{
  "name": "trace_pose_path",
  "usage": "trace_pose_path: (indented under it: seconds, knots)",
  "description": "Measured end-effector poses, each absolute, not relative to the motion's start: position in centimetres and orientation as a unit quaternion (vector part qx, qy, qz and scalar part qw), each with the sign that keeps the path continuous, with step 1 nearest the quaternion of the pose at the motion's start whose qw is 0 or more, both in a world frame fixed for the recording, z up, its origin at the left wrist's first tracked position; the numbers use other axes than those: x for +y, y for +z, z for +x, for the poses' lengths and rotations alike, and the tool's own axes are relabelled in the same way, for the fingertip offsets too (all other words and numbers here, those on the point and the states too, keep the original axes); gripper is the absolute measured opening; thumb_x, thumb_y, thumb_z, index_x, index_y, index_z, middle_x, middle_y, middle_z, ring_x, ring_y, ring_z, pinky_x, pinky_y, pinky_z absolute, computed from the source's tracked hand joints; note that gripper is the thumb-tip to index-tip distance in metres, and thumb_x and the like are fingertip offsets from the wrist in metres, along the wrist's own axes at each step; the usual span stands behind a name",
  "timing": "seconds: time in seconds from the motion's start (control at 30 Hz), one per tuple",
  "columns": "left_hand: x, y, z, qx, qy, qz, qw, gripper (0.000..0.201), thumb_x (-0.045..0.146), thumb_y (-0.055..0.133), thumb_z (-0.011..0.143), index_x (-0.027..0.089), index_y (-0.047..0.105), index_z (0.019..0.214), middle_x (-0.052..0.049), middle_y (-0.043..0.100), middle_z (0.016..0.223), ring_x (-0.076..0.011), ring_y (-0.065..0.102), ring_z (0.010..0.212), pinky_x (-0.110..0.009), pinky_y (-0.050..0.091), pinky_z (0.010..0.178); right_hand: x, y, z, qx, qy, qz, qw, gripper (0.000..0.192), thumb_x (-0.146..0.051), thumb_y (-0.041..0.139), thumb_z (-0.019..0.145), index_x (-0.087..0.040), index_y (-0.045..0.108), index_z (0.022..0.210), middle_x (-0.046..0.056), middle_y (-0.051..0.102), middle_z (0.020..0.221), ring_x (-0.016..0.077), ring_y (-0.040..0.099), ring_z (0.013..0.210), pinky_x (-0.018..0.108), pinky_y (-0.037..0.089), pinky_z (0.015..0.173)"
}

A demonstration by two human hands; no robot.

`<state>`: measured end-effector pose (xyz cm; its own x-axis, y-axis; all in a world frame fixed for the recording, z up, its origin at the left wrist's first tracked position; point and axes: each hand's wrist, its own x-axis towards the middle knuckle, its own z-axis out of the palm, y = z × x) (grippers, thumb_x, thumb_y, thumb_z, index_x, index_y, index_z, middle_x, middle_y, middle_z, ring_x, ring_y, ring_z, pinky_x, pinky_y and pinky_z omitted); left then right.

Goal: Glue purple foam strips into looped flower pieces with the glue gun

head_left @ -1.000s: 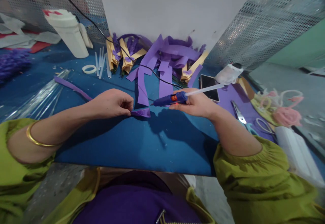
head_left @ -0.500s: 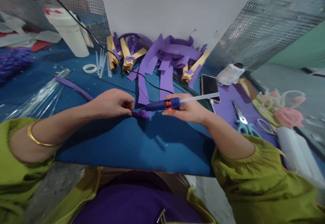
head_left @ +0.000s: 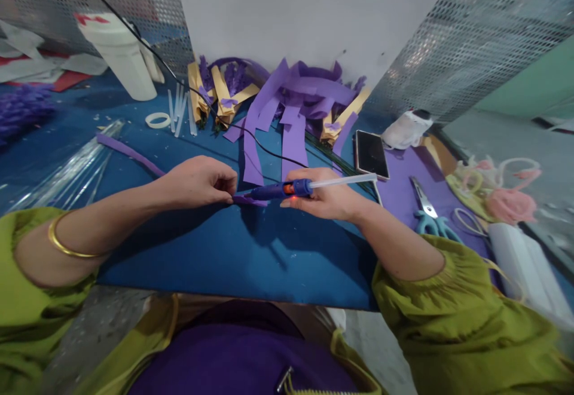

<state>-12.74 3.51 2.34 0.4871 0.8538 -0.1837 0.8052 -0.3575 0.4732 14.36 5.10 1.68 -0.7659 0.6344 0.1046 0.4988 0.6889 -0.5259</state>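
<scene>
Between thumb and fingers, my left hand (head_left: 204, 183) pinches a short purple paper strip (head_left: 253, 202) just above the blue table. My right hand (head_left: 323, 195) grips a blue hot glue gun (head_left: 278, 190), its nozzle pointing left at the strip, close to my left fingertips. Whether the nozzle touches the paper, I cannot tell. A red light glows on the gun, and a clear glue stick (head_left: 345, 180) juts from its back end. Behind the hands hang more purple paper strips (head_left: 253, 162) from a heap.
Small lavender bunches in tan wraps (head_left: 226, 108) stand at the back. The gun's black cord (head_left: 269, 150) crosses the table. Loose glue sticks (head_left: 179, 111), a tape ring (head_left: 158, 121) and a white bin (head_left: 123, 60) are left; a phone (head_left: 371, 155) and scissors (head_left: 426, 207) lie right.
My right hand and the glue gun have shifted slightly left, bringing the nozzle nearer my left fingers. The strip now looks flatter; my left hand stays in place.
</scene>
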Motion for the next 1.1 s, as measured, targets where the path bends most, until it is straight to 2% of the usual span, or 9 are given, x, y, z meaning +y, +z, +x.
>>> trace_pose_path:
  seconds: [1.1]
  knots:
    - [3.47,2.38,-12.83,0.502,0.05,0.823,0.26,0.019,0.037,0.062,0.074,0.02,0.067,0.069,0.001,0.065,0.065,-0.0154,0.056,0.063,-0.025,0.033,0.056,5.13,2.02,14.59,-0.906,0.23,-0.326,0.143,0.036,-0.046,0.065,0.084,-0.02,0.046,0.069,-0.003,0.045,0.063,0.0109,0.037,0.058,0.026,0.024,0.058]
